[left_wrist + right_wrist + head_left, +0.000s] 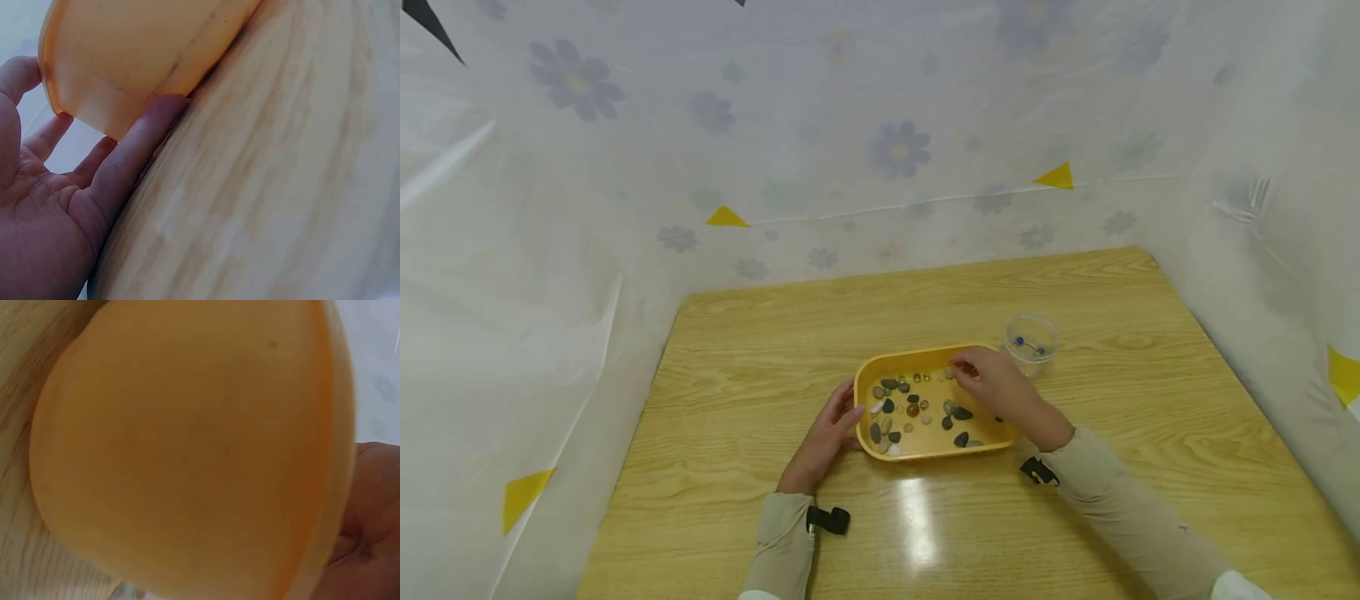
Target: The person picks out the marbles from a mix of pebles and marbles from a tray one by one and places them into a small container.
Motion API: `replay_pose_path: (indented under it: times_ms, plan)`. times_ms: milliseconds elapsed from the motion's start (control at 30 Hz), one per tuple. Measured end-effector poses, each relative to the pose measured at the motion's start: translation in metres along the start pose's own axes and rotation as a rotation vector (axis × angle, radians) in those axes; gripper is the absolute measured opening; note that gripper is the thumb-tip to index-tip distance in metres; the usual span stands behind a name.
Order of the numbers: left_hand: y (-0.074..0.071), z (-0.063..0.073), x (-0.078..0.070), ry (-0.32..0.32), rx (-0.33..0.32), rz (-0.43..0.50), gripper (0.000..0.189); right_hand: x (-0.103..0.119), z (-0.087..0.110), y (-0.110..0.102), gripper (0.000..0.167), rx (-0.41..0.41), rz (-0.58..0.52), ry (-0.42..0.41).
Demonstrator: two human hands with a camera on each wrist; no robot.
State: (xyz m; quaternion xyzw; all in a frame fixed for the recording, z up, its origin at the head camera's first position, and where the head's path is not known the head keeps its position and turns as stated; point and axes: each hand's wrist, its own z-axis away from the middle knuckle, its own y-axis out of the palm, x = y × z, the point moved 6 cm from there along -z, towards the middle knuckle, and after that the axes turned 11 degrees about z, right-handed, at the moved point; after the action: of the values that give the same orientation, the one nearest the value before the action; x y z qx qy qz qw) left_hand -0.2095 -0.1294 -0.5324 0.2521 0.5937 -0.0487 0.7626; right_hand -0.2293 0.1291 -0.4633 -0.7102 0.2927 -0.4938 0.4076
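Note:
A yellow rectangular tray [917,361] stands on the table, with pebbles and glass beads scattered over its bottom. My left hand [826,435] grips its left end, the thumb over the rim and the other fingers along the outer wall; the left wrist view shows fingers [134,144] against that wall. Inside the far right part of the tray is my right hand [996,385], fingers bent, tips beside small pale pebbles [949,374]. I cannot tell whether it pinches one. In the right wrist view the tray wall [187,450] hides the right fingertips.
A clear round cup [1051,353] with a few blue beads stands just beyond the tray's far right corner. Wood-grain table [760,350] surrounds the tray. Pale flowered sheeting [820,167] hangs behind the table and along both sides.

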Motion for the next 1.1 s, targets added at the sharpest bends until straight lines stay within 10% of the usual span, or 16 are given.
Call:
replay_pose_path:
  times_ms: [400,1100]
  plan:
    - [0.001,0.000,-0.001,-0.005,0.001,-0.001,0.054,0.015,-0.010,0.027,0.028,0.174,0.104,0.006]
    - [-0.001,0.000,-0.002,-0.021,-0.025,-0.027,0.052,0.019,-0.027,0.056,0.008,0.168,0.275,-0.047]
